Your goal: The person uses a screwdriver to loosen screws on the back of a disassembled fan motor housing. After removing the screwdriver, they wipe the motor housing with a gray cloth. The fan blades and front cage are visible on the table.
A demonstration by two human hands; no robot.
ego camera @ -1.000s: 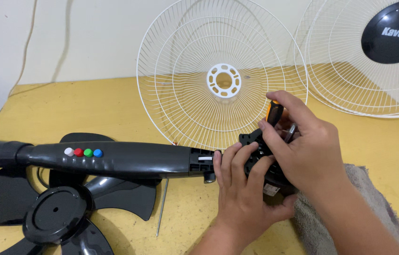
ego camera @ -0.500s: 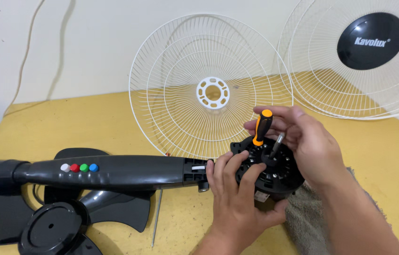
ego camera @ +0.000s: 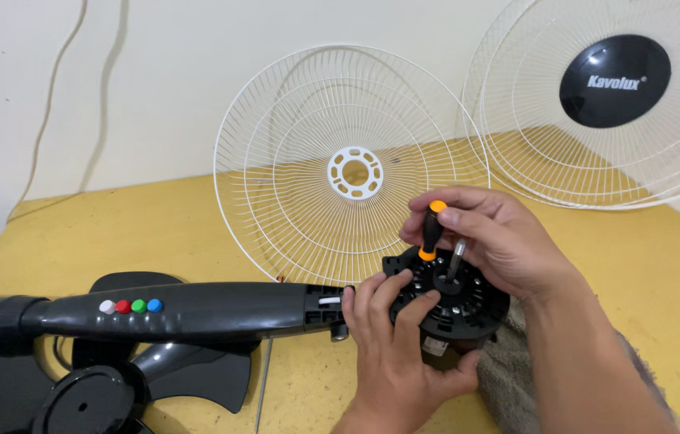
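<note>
My left hand point(ego camera: 392, 341) grips the side of a black fan motor housing point(ego camera: 468, 309) that stands on a yellow table point(ego camera: 155, 233). My right hand point(ego camera: 501, 237) holds a screwdriver with a black and orange handle point(ego camera: 431, 231) upright over the top of the motor, beside its metal shaft point(ego camera: 455, 259). The screwdriver tip is hidden behind the housing rim. A black fan neck with several coloured buttons point(ego camera: 171, 309) lies to the left, its end touching my left hand.
A white rear wire guard point(ego camera: 352, 169) leans against the wall behind the motor. A second white guard with a black centre badge point(ego camera: 613, 80) leans at the right. A black fan blade point(ego camera: 106, 386) lies at lower left. A grey cloth point(ego camera: 509, 378) lies under the motor.
My right hand has lifted the screwdriver upright and set it over the motor top. The view has shifted slightly, so everything sits a bit lower and further right.
</note>
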